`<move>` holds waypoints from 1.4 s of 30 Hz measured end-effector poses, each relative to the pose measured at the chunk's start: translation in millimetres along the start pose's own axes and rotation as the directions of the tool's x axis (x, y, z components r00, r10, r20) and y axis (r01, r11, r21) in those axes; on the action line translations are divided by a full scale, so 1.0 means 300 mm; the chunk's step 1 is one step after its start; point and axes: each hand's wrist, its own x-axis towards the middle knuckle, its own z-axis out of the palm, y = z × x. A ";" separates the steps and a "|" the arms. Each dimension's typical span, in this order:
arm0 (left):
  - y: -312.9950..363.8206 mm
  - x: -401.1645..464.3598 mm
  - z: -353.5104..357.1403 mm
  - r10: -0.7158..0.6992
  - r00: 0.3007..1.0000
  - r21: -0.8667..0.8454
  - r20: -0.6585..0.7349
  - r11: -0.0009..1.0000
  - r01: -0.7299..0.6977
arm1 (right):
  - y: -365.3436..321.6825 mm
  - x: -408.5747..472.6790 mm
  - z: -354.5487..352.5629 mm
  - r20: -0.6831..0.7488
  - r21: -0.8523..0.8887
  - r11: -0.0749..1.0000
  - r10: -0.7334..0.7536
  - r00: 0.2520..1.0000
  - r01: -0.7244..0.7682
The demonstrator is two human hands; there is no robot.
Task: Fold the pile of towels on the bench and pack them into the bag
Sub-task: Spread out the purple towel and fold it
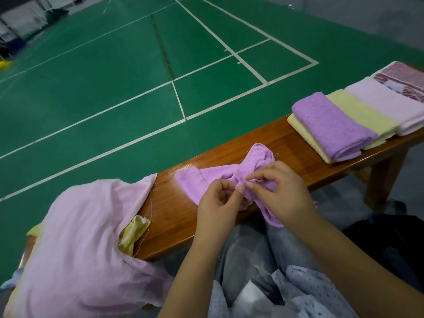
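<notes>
Wooden bench (174,216) — both hands (250,191) pinch the crumpled purple towel (220,177), fingertips half-hidden.

Soft, even indoor light, glare on the bench (181,216), wide-angle bending at edges.

The person's 2 forearms are bare, with no sleeves, watch or rings showing on the left hand (218,198) or the right hand (282,191). The fingernails are short and unpainted. The legs are in faded grey-blue jeans (250,251) with creases over the thighs. Lower down hangs a loose pale blue shirt (309,292) dotted with small dark specks, its fabric rumpled in folds.
</notes>
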 end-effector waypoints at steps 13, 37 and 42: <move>-0.001 0.008 -0.002 0.003 1.000 0.015 -0.002 1.000 -0.003 | 0.019 0.008 -0.023 0.219 0.424 0.890 0.083 0.972 -0.171; -0.021 0.032 0.031 -0.063 0.997 -0.019 -0.053 0.998 0.062 | 0.062 0.007 0.057 0.060 0.266 0.964 -0.023 0.998 0.007; -0.028 0.035 0.048 -0.070 0.997 -0.018 -0.023 0.997 0.069 | 0.087 0.016 0.050 0.148 0.227 0.973 -0.075 0.986 0.040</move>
